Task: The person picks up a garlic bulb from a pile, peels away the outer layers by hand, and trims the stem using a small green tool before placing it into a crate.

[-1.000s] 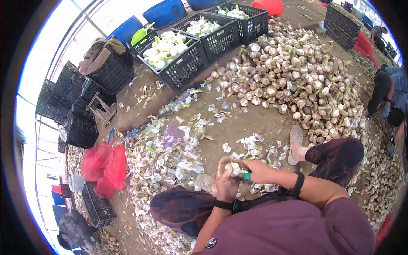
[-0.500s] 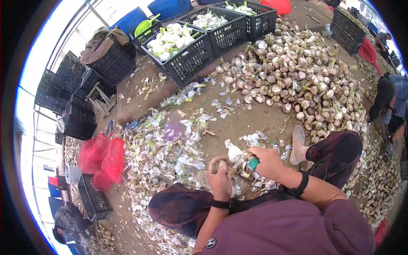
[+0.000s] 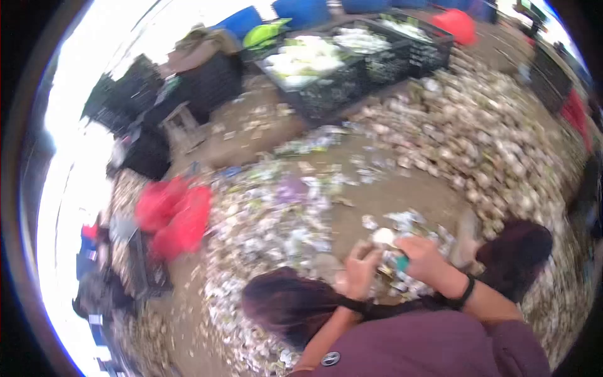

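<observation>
Over the littered floor between my knees, my left hand (image 3: pixel 361 271) has its fingers curled at the lower side of a pale garlic bulb (image 3: pixel 383 236). Motion blur softens the contact, but the bulb appears held at the fingertips. My right hand (image 3: pixel 426 261) is wrapped round a small tool with a green handle (image 3: pixel 401 262), close to the right side of the bulb. The tool's working end cannot be made out. Papery garlic skins (image 3: pixel 408 221) lie beneath and beyond the hands.
A large heap of unpeeled garlic (image 3: pixel 483 138) spreads at the right. Black crates (image 3: pixel 326 97) of white garlic stand at the back, beside a lime-green scoop (image 3: pixel 260 36). Red mesh bags (image 3: pixel 182 217) lie at the left. A person (image 3: pixel 103 295) is at the lower left.
The whole scene has shifted rightward and blurred as my head turned. My left hand has come nearer to my right hand, and its raised thumb no longer stands out.
</observation>
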`<act>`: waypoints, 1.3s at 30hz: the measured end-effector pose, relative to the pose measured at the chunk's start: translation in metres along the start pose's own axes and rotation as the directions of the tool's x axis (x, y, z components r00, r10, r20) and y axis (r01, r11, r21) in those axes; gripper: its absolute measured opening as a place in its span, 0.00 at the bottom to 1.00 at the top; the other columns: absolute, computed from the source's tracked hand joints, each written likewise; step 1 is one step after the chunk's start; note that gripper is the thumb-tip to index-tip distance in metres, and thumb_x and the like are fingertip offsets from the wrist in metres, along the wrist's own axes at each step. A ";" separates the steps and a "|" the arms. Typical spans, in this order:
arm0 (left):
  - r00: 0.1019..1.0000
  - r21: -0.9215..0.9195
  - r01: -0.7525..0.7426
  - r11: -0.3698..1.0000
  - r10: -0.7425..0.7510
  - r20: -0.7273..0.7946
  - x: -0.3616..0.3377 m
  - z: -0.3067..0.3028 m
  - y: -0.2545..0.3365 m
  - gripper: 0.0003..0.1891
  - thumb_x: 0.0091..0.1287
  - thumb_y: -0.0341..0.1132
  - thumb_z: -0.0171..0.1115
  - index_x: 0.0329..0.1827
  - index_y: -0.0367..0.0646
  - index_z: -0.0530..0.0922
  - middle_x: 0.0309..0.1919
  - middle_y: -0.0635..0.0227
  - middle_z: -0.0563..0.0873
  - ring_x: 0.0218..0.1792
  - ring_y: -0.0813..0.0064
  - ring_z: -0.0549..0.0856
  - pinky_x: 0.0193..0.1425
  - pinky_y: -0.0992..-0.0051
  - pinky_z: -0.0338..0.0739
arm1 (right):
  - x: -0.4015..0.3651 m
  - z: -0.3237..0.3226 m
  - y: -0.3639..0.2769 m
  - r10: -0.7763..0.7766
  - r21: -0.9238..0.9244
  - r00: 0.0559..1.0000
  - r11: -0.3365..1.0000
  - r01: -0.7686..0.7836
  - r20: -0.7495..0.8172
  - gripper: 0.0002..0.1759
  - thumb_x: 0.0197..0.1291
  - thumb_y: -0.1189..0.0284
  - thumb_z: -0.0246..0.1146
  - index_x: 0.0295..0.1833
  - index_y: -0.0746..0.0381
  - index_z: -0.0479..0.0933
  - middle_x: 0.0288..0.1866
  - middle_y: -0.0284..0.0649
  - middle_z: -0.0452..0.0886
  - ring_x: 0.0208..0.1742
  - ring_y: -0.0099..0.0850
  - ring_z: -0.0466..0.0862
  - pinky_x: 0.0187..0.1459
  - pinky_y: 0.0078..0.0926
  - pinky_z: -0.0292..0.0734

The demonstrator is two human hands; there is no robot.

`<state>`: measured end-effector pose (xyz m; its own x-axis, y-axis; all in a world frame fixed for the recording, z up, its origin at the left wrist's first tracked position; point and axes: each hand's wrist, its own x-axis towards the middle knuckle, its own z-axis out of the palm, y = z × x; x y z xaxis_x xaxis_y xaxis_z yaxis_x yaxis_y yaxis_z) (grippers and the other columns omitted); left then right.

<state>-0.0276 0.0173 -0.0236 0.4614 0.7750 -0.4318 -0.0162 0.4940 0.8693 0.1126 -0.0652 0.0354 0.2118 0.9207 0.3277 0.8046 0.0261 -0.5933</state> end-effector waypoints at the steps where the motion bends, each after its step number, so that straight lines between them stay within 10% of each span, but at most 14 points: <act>1: 1.000 -0.022 -0.020 1.000 0.020 0.012 0.006 -0.005 -0.016 0.13 0.59 0.26 0.63 0.47 0.33 0.77 0.39 0.63 0.83 0.39 0.78 0.82 0.44 0.80 0.78 | -0.001 -0.001 0.000 -0.054 0.012 0.998 0.998 0.054 -0.015 0.15 0.48 0.72 0.61 0.43 0.63 0.77 0.37 0.47 0.82 0.37 0.44 0.83 0.39 0.36 0.79; 16: 0.992 -0.240 -0.013 0.971 0.042 0.119 0.013 -0.004 -0.020 0.19 0.63 0.32 0.62 0.56 0.34 0.76 0.45 0.68 0.84 0.40 0.83 0.81 0.45 0.81 0.75 | 0.011 -0.008 -0.026 0.182 0.076 0.982 0.980 -0.186 0.050 0.08 0.54 0.79 0.57 0.42 0.65 0.75 0.29 0.52 0.78 0.32 0.48 0.81 0.35 0.34 0.74; 28: 0.993 -0.246 0.053 0.968 -0.026 0.113 0.014 -0.006 -0.022 0.10 0.63 0.34 0.63 0.40 0.35 0.81 0.25 0.75 0.81 0.24 0.87 0.75 0.28 0.82 0.69 | 0.000 0.004 -0.010 -0.071 -0.089 0.997 0.993 0.071 -0.002 0.05 0.60 0.77 0.55 0.41 0.65 0.73 0.24 0.48 0.74 0.24 0.38 0.75 0.29 0.31 0.68; 30: 0.994 -0.196 0.024 0.980 -0.002 0.112 0.013 -0.005 -0.023 0.09 0.64 0.34 0.62 0.38 0.35 0.81 0.24 0.74 0.80 0.24 0.87 0.75 0.28 0.82 0.69 | 0.001 -0.006 -0.018 0.125 -0.024 0.989 0.992 -0.124 0.077 0.07 0.58 0.77 0.55 0.42 0.65 0.74 0.26 0.50 0.77 0.28 0.42 0.79 0.31 0.34 0.71; 36: 0.953 0.156 -0.303 0.940 0.302 0.033 0.020 -0.008 -0.033 0.12 0.61 0.36 0.63 0.41 0.35 0.80 0.31 0.66 0.83 0.32 0.77 0.79 0.39 0.74 0.74 | 0.005 -0.014 -0.023 0.232 0.103 0.969 0.965 -0.240 0.084 0.09 0.59 0.74 0.58 0.44 0.64 0.76 0.29 0.49 0.80 0.30 0.41 0.82 0.34 0.32 0.75; 38: 0.914 0.373 -0.354 0.858 0.401 -0.056 0.020 -0.009 -0.032 0.12 0.61 0.35 0.62 0.43 0.36 0.79 0.32 0.63 0.83 0.36 0.75 0.79 0.43 0.72 0.74 | 0.010 -0.015 -0.027 0.048 -0.020 0.999 0.999 -0.047 0.006 0.09 0.59 0.72 0.58 0.44 0.63 0.77 0.30 0.48 0.81 0.30 0.41 0.82 0.35 0.31 0.75; 39: 0.736 0.447 -0.593 0.670 0.676 -0.036 0.010 -0.007 -0.023 0.10 0.62 0.33 0.61 0.44 0.38 0.79 0.30 0.67 0.83 0.32 0.79 0.79 0.39 0.75 0.75 | 0.008 -0.014 -0.029 0.109 0.090 0.993 0.990 -0.104 -0.050 0.06 0.58 0.71 0.59 0.40 0.60 0.78 0.29 0.44 0.80 0.29 0.39 0.81 0.32 0.31 0.74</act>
<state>-0.0291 0.0168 -0.0498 0.2963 0.9187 0.2611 0.1115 -0.3048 0.9459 0.0986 -0.0636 0.0653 0.3253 0.8976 0.2974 0.7247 -0.0346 -0.6882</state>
